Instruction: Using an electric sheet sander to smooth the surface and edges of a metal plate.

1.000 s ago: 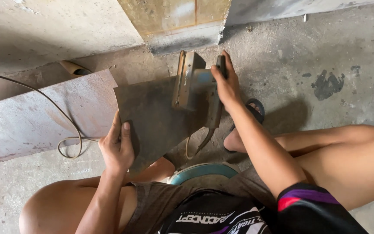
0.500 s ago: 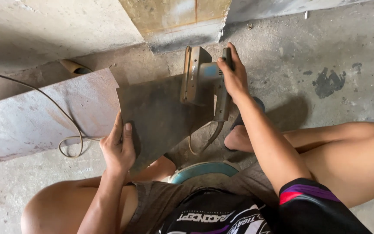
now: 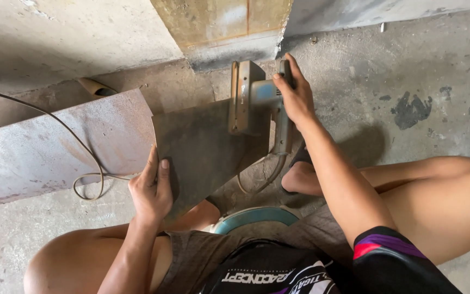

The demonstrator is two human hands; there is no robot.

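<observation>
The left hand (image 3: 150, 190) grips the near left edge of a dark, rusty metal sheet (image 3: 202, 149), thumb on top and fingers curled under the rim, holding it tilted up off the concrete floor (image 3: 425, 71) between the person's knees. The right hand (image 3: 296, 95) is closed around the handle of a grey-blue power tool (image 3: 254, 98) — its flat base plate sits against the far right edge of the sheet, and its cord (image 3: 270, 174) hangs down towards the foot. To the left lies a larger pale, rust-stained metal plate (image 3: 50, 147), just beside the held sheet, with a thin cable (image 3: 85, 163) looped across it. A teal stool rim (image 3: 254, 216) shows beneath the person.
</observation>
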